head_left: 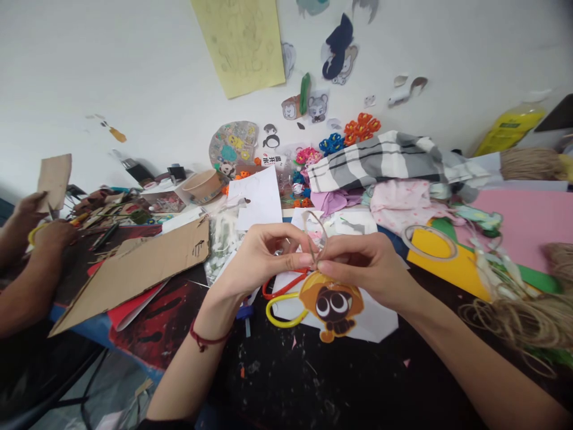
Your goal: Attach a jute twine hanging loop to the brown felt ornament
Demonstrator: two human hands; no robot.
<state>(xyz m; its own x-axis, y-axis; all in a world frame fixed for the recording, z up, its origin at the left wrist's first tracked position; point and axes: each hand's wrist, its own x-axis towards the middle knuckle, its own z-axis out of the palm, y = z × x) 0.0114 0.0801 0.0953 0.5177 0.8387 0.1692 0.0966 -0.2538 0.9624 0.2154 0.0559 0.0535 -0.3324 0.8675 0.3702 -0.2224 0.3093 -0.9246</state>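
Both hands meet over the table in front of me, pinching a loop of thin brown twine (323, 224). My left hand (268, 254) grips it between thumb and forefinger, and my right hand (364, 263) pinches it right beside, at the crossing point. Just below the fingertips is an orange paper cutout (338, 304) of a dark cartoon figure with big white eyes; its top touches the twine, though the join is hidden by my fingers. Scissors with a yellow handle loop (286, 313) and a red one (282, 288) lie beneath my left hand, near white paper (376, 319).
A cardboard piece (138, 272) lies left, and a co-worker's hands (47, 230) hold card and scissors beyond it. On the right are a tape ring (430, 242), yellow paper (447, 263) and a twine bundle (514, 316). Folded checked cloth (380, 161) lies at the back.
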